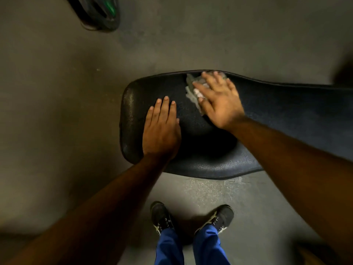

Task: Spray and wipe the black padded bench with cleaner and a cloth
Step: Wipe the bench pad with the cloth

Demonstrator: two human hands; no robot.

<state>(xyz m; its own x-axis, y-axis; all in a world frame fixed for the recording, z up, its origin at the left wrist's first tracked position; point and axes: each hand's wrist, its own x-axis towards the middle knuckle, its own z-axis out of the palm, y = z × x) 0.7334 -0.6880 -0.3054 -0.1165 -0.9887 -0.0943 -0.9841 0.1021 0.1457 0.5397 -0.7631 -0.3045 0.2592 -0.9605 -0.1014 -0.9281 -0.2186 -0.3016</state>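
The black padded bench (214, 163) runs from the middle of the view off to the right, its rounded end at the left. My left hand (162, 129) lies flat on the pad near that end, fingers together, holding nothing. My right hand (219, 100) presses flat on a pale grey cloth (191, 88) on the far side of the pad, fingers spread over it. Only the cloth's left part shows past my fingers. No cleaner bottle is in view.
Grey concrete floor (57, 111) surrounds the bench. A dark object with green parts (97, 12) lies on the floor at the top left. My two feet in dark shoes (162, 217) and blue trousers stand just in front of the bench.
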